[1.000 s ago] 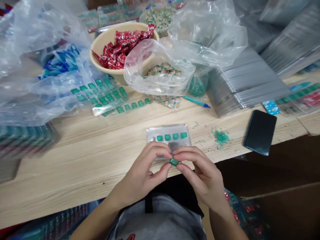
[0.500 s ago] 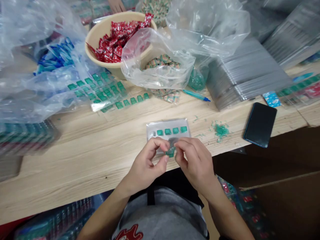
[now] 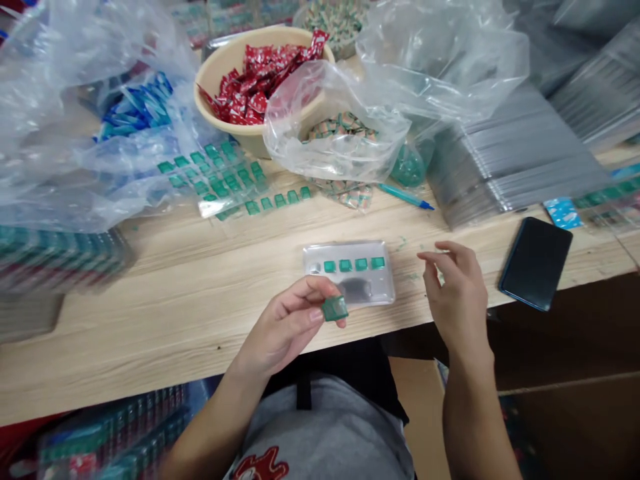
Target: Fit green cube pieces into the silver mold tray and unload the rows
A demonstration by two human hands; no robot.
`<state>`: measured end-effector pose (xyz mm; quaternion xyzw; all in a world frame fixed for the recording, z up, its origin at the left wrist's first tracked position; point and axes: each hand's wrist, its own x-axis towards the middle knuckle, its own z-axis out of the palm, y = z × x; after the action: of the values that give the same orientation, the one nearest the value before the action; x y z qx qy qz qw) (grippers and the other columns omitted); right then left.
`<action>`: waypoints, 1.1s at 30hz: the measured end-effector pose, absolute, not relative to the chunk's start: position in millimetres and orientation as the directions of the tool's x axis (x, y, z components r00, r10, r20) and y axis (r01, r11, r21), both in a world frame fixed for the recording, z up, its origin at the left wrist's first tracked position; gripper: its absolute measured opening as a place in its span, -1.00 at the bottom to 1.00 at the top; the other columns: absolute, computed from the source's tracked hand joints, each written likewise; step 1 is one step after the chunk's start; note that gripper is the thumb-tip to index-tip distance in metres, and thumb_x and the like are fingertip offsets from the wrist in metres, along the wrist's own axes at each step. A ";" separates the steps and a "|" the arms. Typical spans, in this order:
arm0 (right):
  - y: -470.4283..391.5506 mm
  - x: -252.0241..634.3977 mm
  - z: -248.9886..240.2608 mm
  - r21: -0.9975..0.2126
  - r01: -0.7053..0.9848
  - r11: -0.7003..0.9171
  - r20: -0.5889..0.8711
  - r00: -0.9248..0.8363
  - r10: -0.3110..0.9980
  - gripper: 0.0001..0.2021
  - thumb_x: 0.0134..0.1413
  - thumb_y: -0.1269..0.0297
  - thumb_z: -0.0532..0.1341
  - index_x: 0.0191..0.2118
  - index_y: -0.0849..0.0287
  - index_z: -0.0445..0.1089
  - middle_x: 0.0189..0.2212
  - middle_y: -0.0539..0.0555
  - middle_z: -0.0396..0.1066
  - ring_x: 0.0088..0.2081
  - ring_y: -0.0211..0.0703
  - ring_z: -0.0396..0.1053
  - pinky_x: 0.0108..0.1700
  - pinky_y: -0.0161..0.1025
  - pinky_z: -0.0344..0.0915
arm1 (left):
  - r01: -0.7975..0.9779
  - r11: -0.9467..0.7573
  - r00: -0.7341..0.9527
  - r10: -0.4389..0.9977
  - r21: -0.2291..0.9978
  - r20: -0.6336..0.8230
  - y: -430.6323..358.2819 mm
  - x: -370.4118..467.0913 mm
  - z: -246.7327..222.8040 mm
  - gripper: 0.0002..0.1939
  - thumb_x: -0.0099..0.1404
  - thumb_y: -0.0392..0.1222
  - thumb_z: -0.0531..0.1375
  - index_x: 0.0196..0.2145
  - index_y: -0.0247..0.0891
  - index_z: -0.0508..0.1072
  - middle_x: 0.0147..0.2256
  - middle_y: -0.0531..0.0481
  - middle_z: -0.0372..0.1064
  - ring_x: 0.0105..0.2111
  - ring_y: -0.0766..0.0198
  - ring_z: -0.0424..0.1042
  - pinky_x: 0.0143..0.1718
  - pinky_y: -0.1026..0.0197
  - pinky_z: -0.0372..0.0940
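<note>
My left hand point(image 3: 285, 323) pinches a small translucent green plastic piece point(image 3: 335, 308) between thumb and fingers, just above the table's front edge. Behind it lies a clear plastic blister tray point(image 3: 385, 291) with a row of several similar green pieces point(image 3: 345, 265) in its upper part. The round hollow at the row's left end holds no green piece. To the right of the tray, my right hand point(image 3: 457, 287) hovers with its fingers apart and nothing visible in them. It covers most of a heap of thin green scraps; a few loose scraps point(image 3: 402, 243) show beside it.
A cream tub point(image 3: 205, 110) of red packets stands at the back. More green pieces point(image 3: 220, 183) lie on the left, near plastic bags point(image 3: 90, 173). A blue pen point(image 3: 406, 196), stacked clear trays point(image 3: 515, 153) and a black phone point(image 3: 536, 263) occupy the right side.
My right hand has let go of the green piece and moved right, over the scraps. My left hand still holds the piece, now turned. The view has shifted slightly.
</note>
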<state>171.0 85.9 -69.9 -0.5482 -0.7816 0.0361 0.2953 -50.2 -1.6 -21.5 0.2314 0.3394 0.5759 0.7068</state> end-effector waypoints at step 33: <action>93.9 60.4 -69.8 -0.484 0.405 0.776 0.359 -0.717 0.598 -0.86 0.09 0.33 0.31 -0.19 0.16 0.46 -0.28 0.08 0.51 -0.22 -0.10 0.42 -0.14 -0.12 0.31 | -0.200 0.174 -0.454 0.856 0.964 -0.249 -27.1 -97.3 -64.6 -0.81 0.22 -0.09 0.30 -0.28 -0.26 0.48 -0.30 0.00 0.47 -0.36 0.32 0.41 -0.22 0.25 0.32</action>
<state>60.4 93.9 -69.8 -0.2764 -0.9070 0.1888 0.2557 -97.3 -27.1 -64.6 0.2644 0.6197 0.5855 0.4508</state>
